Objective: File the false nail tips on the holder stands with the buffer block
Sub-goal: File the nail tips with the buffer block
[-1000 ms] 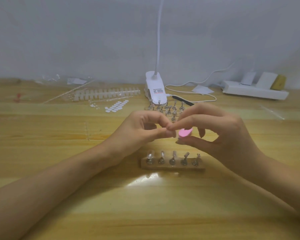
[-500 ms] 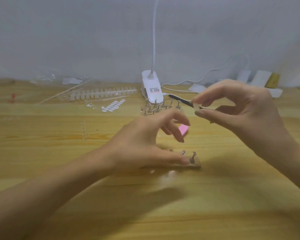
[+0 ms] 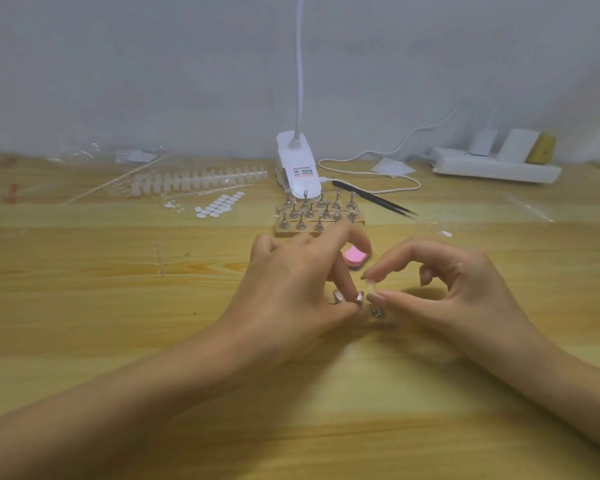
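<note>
- We see a clear false nail tip pinched between the thumb and index finger of the right hand, low over the middle of the wooden surface. That hand's other fingers are loosely curled and hold nothing.
- Just left of the tip stands a metal holder stand. The left hand grips it between the thumb and a bent finger, with the index finger raised above.
- Two more near stands show around the fingers: one further left, and one just below the tip. We cannot tell whether the tip touches any stand, and the hands hide most of the base under these stands.
- The pink buffer block lies flat on the surface just behind the hands, with neither hand on it. The left index finger partly covers its far end.
- Further back we find a cluster of spare holder stands upright on wooden bases.
- Behind that cluster sits the white clip base of a lamp, its neck rising out of view.
- Black tweezers lie slanted to the right of the cluster, near a looping white cable.
- At the back left lie a long strip of nail tips and a patch of small white adhesive tabs.
- At the back right a white power strip lies along the wall with plugs in it.
</note>
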`<state>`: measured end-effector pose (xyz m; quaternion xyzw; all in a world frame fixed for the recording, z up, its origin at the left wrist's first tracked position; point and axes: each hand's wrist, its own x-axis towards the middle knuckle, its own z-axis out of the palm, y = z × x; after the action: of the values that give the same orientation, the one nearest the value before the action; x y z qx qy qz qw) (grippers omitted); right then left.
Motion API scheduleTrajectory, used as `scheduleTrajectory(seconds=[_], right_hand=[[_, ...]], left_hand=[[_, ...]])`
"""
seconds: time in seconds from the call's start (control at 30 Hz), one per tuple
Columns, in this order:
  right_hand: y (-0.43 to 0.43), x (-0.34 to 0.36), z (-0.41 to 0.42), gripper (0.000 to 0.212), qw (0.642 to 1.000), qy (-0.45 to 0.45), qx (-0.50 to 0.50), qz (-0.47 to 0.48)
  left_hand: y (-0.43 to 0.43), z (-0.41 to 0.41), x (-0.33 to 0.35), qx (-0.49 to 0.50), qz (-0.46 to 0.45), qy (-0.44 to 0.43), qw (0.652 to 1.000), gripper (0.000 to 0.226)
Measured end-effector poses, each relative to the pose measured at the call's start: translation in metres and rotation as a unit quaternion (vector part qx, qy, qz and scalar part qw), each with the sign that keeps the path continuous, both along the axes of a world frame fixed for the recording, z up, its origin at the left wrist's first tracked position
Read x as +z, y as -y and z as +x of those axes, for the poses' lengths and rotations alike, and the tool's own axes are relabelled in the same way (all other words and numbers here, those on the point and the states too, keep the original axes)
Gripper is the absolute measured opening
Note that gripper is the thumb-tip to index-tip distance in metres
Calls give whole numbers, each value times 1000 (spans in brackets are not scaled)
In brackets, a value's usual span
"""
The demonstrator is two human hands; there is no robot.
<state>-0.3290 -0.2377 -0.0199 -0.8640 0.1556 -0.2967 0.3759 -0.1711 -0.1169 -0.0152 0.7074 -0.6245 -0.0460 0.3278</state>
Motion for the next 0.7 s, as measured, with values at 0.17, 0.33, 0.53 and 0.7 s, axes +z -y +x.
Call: scheduleTrajectory(seconds=[0.17, 0.33, 0.53, 0.7], right_hand=[[-7, -1, 3, 15, 1000, 1, 5, -7], [-8, 1, 5, 19, 1000, -3, 5, -24], [-8, 0, 6, 14, 1000, -15, 0, -24], [-9, 1, 6, 20, 999, -30, -7, -26]], left_hand=[[3, 0, -2, 22, -3, 0, 1000, 47], [4, 0, -2, 27, 2, -2, 1000, 51], [2, 0, -1, 27, 13, 6, 1000, 65], [3, -1, -1, 30, 15, 5, 999, 70]])
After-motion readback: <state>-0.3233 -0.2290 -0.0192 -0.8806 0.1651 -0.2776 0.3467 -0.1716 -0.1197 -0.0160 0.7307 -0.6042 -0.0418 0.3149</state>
